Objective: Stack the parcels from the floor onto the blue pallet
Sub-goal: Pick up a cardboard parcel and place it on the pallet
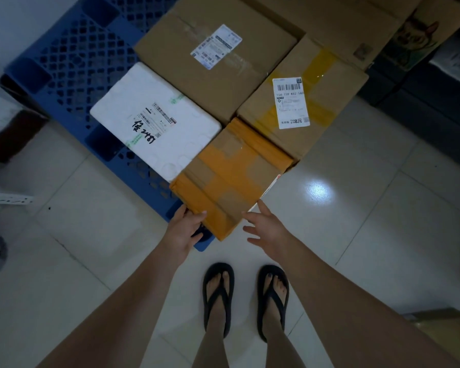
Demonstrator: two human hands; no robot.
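Left hand (182, 231) gripped and right hand (267, 228) hung open at a small brown cardboard parcel banded with orange tape (231, 179).
The left thumb lay on the parcel's near-left edge, the other fingers partly hidden; the right hand's fingers were spread just beside its near-right edge. The parcel rested on the blue plastic lattice pallet (72, 62), covering its near corner. A white foam box (149, 120) touched the parcel's far-left side.

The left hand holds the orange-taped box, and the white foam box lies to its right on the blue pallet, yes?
No: the head view shows the white foam box left of the orange-taped box, not right. The left hand does hold that taped box, on the blue pallet.
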